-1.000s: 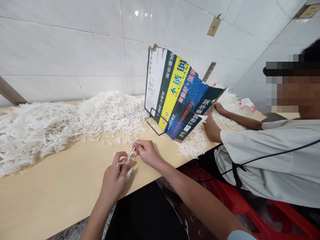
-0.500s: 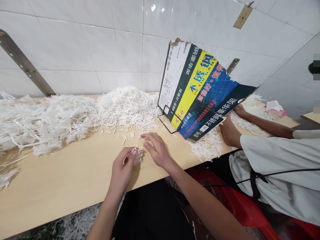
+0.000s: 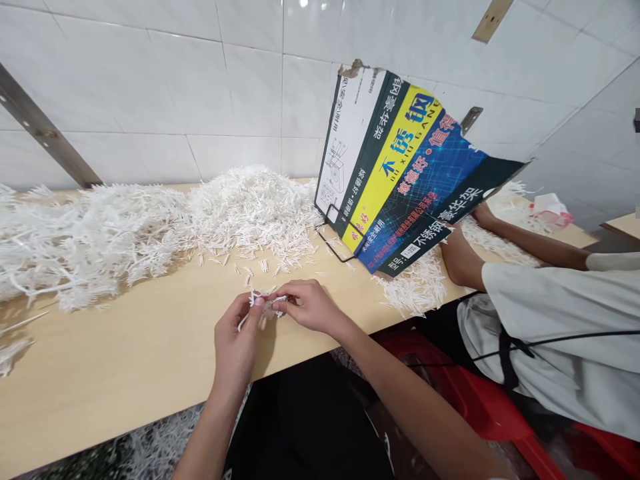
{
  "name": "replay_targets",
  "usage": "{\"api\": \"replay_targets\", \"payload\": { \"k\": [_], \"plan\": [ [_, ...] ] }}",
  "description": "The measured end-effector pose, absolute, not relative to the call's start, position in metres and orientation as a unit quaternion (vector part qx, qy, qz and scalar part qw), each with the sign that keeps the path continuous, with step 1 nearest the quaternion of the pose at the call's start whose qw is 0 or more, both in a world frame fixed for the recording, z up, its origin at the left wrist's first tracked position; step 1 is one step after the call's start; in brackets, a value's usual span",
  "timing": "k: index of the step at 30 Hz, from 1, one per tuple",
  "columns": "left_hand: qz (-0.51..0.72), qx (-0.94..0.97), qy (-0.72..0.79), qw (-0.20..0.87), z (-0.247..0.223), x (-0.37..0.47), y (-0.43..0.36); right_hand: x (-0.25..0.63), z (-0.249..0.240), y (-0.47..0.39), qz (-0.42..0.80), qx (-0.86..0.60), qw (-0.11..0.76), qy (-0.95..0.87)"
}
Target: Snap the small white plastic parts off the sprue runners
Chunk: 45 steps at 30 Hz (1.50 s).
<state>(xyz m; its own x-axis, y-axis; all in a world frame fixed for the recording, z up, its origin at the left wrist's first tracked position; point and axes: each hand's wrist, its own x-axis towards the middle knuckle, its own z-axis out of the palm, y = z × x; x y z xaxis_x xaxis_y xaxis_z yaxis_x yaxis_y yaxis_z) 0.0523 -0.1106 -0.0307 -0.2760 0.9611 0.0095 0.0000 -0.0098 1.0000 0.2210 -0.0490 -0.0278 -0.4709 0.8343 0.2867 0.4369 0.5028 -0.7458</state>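
My left hand (image 3: 239,328) pinches a small white branched plastic piece (image 3: 270,308), like a moulding sprue with thin prongs, just above the table. My right hand (image 3: 306,305) meets it from the other side, thumb and fingertips closed on the prongs of the same piece. Part of it is hidden by the fingers. Just beyond both hands, several short loose white sticks (image 3: 263,266) lie on the wood. Behind those rises a heap of small white sticks (image 3: 260,207).
A tangled pile of white branched plastic (image 3: 85,247) covers the left back of the table (image 3: 130,353). A torn printed cardboard sheet (image 3: 395,180) leans in a black wire stand (image 3: 336,248). Beyond it a co-worker's arm (image 3: 463,260) rests by more white sticks (image 3: 413,287).
My right hand has moved left and down from an open pose beside the piece and closed on it. My left hand keeps its pinch. The view has shifted slightly.
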Motion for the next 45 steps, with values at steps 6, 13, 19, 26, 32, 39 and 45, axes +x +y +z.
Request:
{"api": "replay_targets", "payload": {
  "k": [6,13,19,26,32,39,45],
  "plan": [
    [0.517,0.448,0.619,0.386,-0.031,0.055,-0.108,0.222,-0.022,-0.05,0.329,-0.415,0.369,-0.764],
    [0.429,0.556,0.629,0.333,-0.032,0.054,-0.108,0.222,-0.02,-0.05,0.341,-0.405,0.363,-0.767],
    [0.411,0.583,0.628,0.312,-0.036,0.055,-0.108,0.223,-0.029,-0.045,0.408,-0.442,0.386,-0.699],
    [0.404,0.596,0.621,0.308,-0.037,0.053,-0.11,0.226,-0.038,-0.031,0.404,-0.515,0.493,-0.573],
    [0.456,0.525,0.633,0.339,-0.038,0.053,-0.111,0.221,-0.021,-0.042,0.295,-0.442,0.437,-0.726],
    [0.387,0.623,0.591,0.336,-0.037,0.052,-0.111,0.226,-0.03,-0.035,0.435,-0.434,0.428,-0.663],
    [0.423,0.572,0.615,0.34,-0.038,0.053,-0.114,0.226,-0.029,-0.034,0.412,-0.446,0.484,-0.631]
  ]
}}
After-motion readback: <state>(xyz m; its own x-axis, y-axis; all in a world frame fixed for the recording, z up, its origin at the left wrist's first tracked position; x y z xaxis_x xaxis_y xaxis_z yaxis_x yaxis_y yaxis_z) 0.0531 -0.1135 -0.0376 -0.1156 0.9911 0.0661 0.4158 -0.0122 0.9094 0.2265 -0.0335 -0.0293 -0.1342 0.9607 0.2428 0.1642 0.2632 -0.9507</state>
